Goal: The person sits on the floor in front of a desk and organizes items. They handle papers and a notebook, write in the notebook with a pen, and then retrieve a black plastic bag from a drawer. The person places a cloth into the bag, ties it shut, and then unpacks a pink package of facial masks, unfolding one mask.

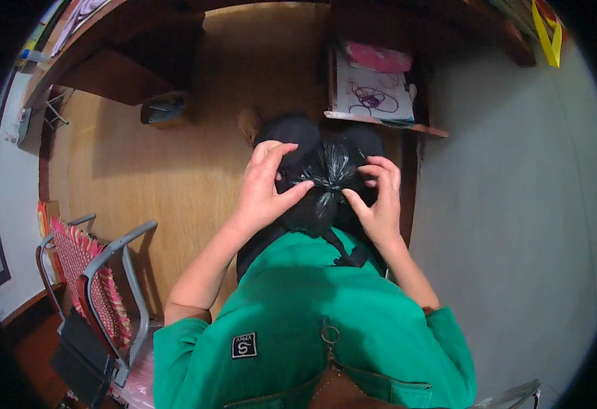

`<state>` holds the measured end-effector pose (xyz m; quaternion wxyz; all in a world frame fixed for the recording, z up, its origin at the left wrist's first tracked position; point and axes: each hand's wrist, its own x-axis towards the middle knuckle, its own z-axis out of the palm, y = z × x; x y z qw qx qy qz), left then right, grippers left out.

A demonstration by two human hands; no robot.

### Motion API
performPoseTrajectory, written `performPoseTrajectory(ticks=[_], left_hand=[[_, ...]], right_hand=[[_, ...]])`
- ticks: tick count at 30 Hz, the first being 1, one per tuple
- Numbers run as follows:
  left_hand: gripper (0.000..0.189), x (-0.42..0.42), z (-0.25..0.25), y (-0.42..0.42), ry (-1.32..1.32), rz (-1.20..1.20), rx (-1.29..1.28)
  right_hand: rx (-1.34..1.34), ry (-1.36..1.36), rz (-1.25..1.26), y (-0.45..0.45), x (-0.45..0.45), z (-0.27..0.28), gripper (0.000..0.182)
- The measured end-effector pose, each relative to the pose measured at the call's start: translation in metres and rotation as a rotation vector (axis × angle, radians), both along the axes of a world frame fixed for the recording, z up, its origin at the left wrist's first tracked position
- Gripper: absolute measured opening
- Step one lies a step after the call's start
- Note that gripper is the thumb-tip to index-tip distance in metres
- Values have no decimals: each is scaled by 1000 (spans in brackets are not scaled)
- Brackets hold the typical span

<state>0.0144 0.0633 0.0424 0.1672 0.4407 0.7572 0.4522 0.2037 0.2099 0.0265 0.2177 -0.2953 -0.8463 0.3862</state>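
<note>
A black plastic bag (311,212) rests on my lap over dark trousers, its middle gathered into a twist or knot. From the left, my left hand (270,179) reaches to it, fingers spread and thumb tip at the gathered part. On the other side is my right hand (379,191), its thumb tip near the same twist and its fingers curled apart over the bag's edge. Whether either hand pinches the plastic is unclear. A dark cord end lies on the green garment (298,286) below the bag.
An open drawer (375,118) in front at the right holds a pink item (379,57) and tangled cord (372,99). At the left stands a metal-framed chair (142,286) with a pink woven cover (91,276). A dark bin-like container (163,108) sits on the wooden floor (176,168).
</note>
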Motion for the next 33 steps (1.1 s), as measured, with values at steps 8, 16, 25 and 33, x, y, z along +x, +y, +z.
performPoseTrajectory(ticks=[8, 16, 25, 33], left_hand=[[65, 15, -46, 2, -9, -217, -191], [78, 29, -9, 5, -374, -46, 88], [33, -102, 133, -25, -605, 331, 738], [29, -348, 230, 31, -650, 430, 756]], right_hand=[[-279, 92, -44, -9, 12, -37, 73], [-437, 321, 65, -9, -15, 34, 72], [-534, 611, 278, -14, -37, 81, 65], [-535, 236, 330, -13, -19, 45, 45]])
